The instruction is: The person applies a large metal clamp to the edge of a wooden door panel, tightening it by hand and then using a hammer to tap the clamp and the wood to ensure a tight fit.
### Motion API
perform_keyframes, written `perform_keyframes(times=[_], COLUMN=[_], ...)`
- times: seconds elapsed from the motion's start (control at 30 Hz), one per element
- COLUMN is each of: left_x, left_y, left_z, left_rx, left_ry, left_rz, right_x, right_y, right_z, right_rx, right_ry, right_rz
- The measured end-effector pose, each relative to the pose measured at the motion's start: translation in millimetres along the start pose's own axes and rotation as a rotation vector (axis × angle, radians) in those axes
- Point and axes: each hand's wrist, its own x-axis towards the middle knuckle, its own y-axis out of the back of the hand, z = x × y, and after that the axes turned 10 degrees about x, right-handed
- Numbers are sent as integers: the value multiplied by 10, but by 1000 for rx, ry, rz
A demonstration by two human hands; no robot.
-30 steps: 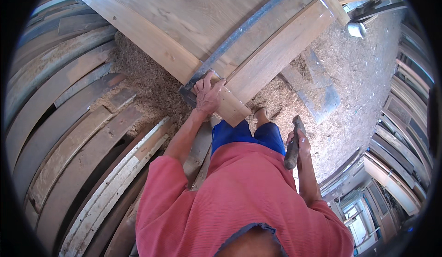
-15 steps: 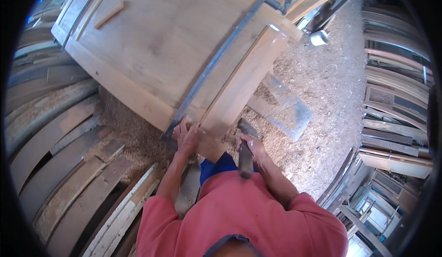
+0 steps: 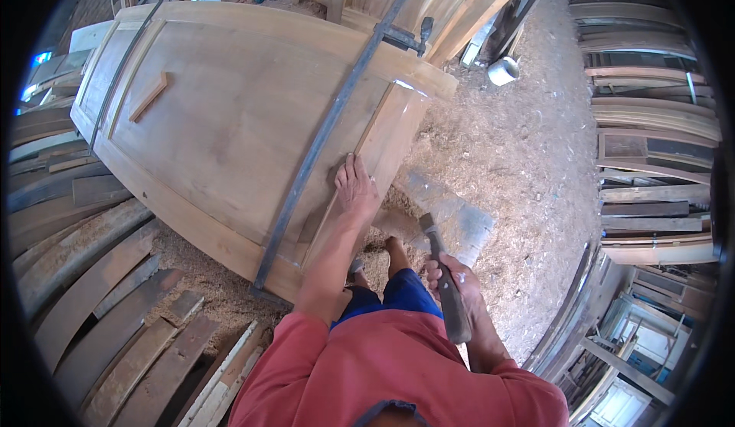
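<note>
A large wooden panelled door (image 3: 237, 75) lies flat before me, with a long metal bar clamp (image 3: 321, 132) across its nearer end. My left hand (image 3: 357, 187) rests on the door's end rail (image 3: 394, 132), its fingers stretched out and holding nothing. White wet-looking smears show at the rail's far end. My right hand (image 3: 457, 278) is wrapped round a hammer (image 3: 453, 304), gripping the handle below the dark head. The hammer hangs beside the door, apart from it, over the floor to the right.
A second clamp (image 3: 138, 48) crosses the door's far end, and a small wooden strip (image 3: 148, 97) lies on the panel. Stacked boards (image 3: 99, 274) line the left, more timber (image 3: 651, 163) the right. A white pail (image 3: 503, 71) stands on the shaving-strewn floor (image 3: 528, 151).
My left hand has moved from the near corner by the clamp's end, forward and right along the rail. My right hand has shifted right and slightly back with the hammer. The view has shifted.
</note>
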Motion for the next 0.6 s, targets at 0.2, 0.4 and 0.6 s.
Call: perform_keyframes(times=[0.2,0.4,0.6], left_x=[74,153,192], left_y=[-153,-92,-73], left_z=[144,174,229], left_rx=[50,86,108], left_ry=[83,82,120], left_rz=[35,12,-2], right_x=[174,467,814], right_y=[-385,14,-170], right_z=[-800,-1944,-2262], right_rx=[-506,-552,0], right_ry=[502,737,924], right_rz=[141,78,404])
